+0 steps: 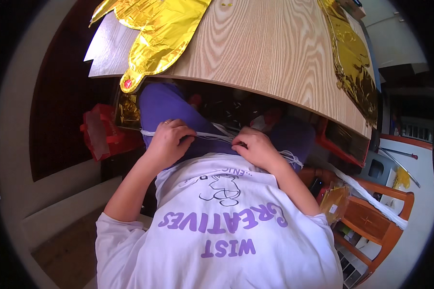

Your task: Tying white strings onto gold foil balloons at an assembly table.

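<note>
Several thin white strings (213,137) lie across my lap, over the purple trousers (166,106). My left hand (169,138) is closed with its fingers curled on the strings, near my left thigh. Closed on the same strings, my right hand (257,147) rests over the other thigh. Between the two hands the strings run nearly side by side, and loose loops (291,158) show beyond the right one. Part of the strings is hidden under the fingers.
Ahead is a wood-grain table (255,48), its near edge above my knees. A flat gold foil balloon (164,38) hangs over that edge at left, and more gold foil (349,58) lies at right. A red bag (100,132) and a wooden chair (371,216) flank me.
</note>
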Tool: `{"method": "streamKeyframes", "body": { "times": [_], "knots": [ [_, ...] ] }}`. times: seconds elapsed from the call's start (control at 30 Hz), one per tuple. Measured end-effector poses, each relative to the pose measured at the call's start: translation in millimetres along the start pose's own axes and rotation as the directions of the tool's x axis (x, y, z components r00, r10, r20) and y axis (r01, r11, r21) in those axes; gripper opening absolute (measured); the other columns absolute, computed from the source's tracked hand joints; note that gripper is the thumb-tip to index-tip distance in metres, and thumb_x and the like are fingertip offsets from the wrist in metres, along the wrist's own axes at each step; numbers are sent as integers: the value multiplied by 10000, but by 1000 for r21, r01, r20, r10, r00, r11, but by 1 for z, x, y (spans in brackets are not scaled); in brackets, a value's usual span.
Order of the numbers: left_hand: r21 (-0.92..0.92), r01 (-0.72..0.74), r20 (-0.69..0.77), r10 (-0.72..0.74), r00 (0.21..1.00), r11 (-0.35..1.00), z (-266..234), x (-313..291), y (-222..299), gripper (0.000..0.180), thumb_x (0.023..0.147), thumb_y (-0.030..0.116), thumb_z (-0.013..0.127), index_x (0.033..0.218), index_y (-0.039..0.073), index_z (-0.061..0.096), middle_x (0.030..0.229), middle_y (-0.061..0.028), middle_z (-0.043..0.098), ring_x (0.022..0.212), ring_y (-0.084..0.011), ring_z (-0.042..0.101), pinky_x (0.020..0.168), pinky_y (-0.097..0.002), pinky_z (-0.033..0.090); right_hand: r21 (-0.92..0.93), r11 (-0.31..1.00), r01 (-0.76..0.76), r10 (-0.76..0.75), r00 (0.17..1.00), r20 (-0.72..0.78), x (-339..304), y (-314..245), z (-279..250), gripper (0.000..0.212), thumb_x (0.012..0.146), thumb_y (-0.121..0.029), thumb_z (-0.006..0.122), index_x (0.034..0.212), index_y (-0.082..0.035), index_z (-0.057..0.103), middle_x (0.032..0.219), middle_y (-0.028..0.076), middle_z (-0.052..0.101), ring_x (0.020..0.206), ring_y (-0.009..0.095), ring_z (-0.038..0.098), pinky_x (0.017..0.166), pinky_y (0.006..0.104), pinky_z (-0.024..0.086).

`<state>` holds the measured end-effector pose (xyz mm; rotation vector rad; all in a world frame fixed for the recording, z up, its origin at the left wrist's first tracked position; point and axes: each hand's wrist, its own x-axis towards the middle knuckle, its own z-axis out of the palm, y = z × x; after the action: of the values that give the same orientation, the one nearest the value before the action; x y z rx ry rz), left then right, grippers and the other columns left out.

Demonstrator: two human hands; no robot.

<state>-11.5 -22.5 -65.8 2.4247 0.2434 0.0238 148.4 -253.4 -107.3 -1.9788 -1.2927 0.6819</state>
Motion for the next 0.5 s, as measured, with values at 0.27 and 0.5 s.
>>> {"method": "streamKeyframes", "body": {
  "times": [0.27, 0.5],
  "knots": [
    [70, -50, -7, 51, 999, 996, 21, -3, 0, 131, 774, 99, 702, 898, 60, 712, 890, -103, 649, 890, -305, 597, 809, -394, 446, -173, 984, 49, 0, 962, 272, 26, 20, 35, 140, 779, -190, 652, 817, -75, 723, 888, 137, 648, 886, 334, 626, 801, 446, 484],
    [-19, -73, -50, 72, 996, 997, 7, 4, 17, 168, 778, 123, 722, 918, 32, 704, 896, -110, 648, 897, -317, 608, 791, -403, 477, 3, 1000, 31, -31, 998, 49, 18, -6, 1, 97, 781, -128, 678, 810, -40, 707, 834, 128, 637, 832, 311, 622, 751, 418, 484]
  ]
}}
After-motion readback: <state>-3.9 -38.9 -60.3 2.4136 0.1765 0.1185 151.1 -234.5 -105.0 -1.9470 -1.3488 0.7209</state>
